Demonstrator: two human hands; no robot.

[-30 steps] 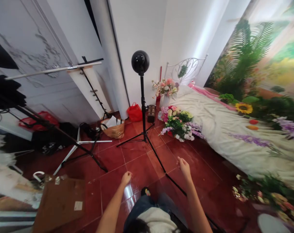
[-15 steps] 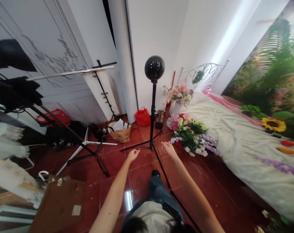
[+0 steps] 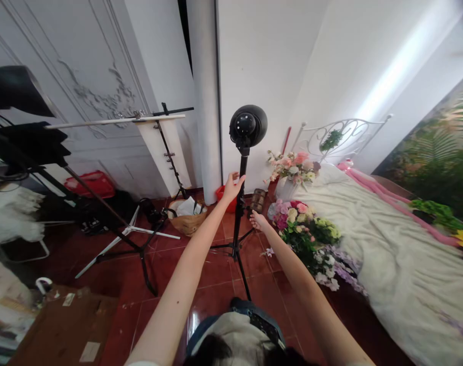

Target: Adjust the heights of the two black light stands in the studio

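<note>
A black light stand (image 3: 238, 223) rises from the floor in front of me, bearing a round black studio lamp (image 3: 248, 126) at its top. My left hand (image 3: 231, 188) is at the upper pole below the lamp, its fingers curled against it; part of the grip is hard to make out. Just right of the pole, near a small knob at its joint, is my right hand (image 3: 259, 221). Its fingers are loosely bent and apart, and nothing shows in them.
Bunches of artificial flowers (image 3: 306, 229) stand on the right by a bed with a cream cover (image 3: 342, 203). A woven basket (image 3: 189, 221), a red bag (image 3: 220, 193) and a small wooden barrel (image 3: 258, 200) lie behind the stand. Other stands and a cardboard box (image 3: 63, 325) occupy the left.
Both hands have moved forward to the light stand, the left reaching up to its pole and the right coming close to its joint. The view has shifted, and the stand appears nearer.
</note>
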